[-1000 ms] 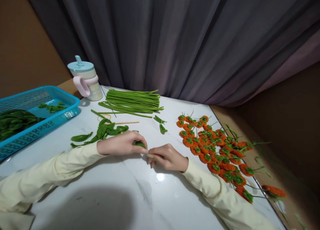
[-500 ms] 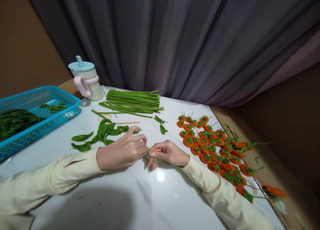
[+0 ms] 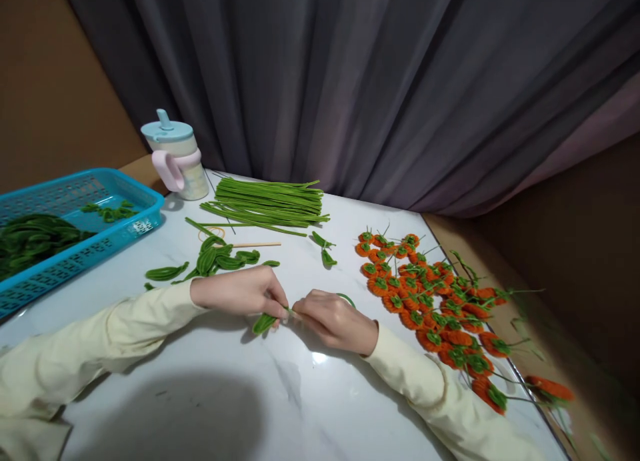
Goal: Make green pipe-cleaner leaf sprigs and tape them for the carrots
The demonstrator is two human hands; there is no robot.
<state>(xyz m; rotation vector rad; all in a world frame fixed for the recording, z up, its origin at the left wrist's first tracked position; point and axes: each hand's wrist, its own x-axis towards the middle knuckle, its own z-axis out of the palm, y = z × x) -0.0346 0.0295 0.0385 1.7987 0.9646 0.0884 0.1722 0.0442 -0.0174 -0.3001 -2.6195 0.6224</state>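
My left hand and my right hand meet fingertip to fingertip over the white marble table. Both are closed in a pinch on one green pipe-cleaner leaf piece. A looped leaf end hangs below my left fingers, and a thin green loop curves out behind my right hand. Just behind my left hand lies a small pile of finished green leaves.
A bundle of straight green pipe cleaners lies at the back. Several orange pipe-cleaner flowers cover the right side. A blue basket with green pieces sits left, a lidded cup behind it. A wooden stick lies near the leaves.
The green piece has turned between my fingers; its leaf loop now hangs out below my left hand. My left fingers have curled down, and both hands sit lower on the table.
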